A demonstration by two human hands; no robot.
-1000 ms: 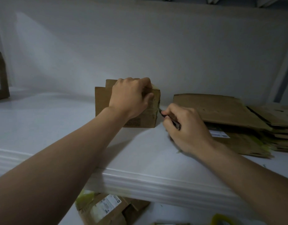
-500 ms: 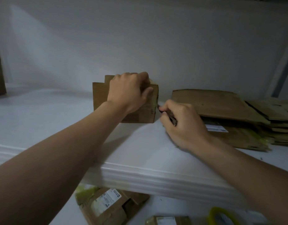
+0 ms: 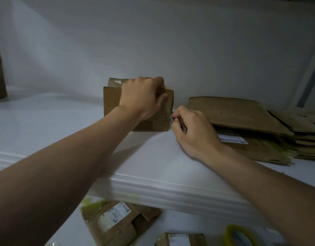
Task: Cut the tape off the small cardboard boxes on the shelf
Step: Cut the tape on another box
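White-painted shelf [image 3: 153,153] against a plain pale wall, dim light, nothing fancy. Toward the back, around 12 o'clock in the view, a small brown cardboard box [image 3: 114,103] is stood upright. It's gripped over its top edge by the left hand [image 3: 142,96], with the fingers curled over the far side and the thumb laid on the near face.

At 3 o'clock of the box, the right hand [image 3: 195,130] is closed pen-style around a slim dark cutting tool [image 3: 179,124]. The tip is brought right up to the box's right-hand vertical edge, where a strip of yellowish tape seems to run. Whether the tip is actually in the tape can't be told, it's too blurry.

For this cut, the blade is probably best kept shallow and drawn along the seam, so only tape gets sliced and not the card. The left thumb sits near that edge, at roughly 11 o'clock of the tip, so the stroke is better led away from it. Firm downward pressure on the box should stop it being dragged sideways.

A stack of flattened brown cardboard [image 3: 241,112] is piled at 3 o'clock of the right hand, so the room for the stroke looks limited on that side.
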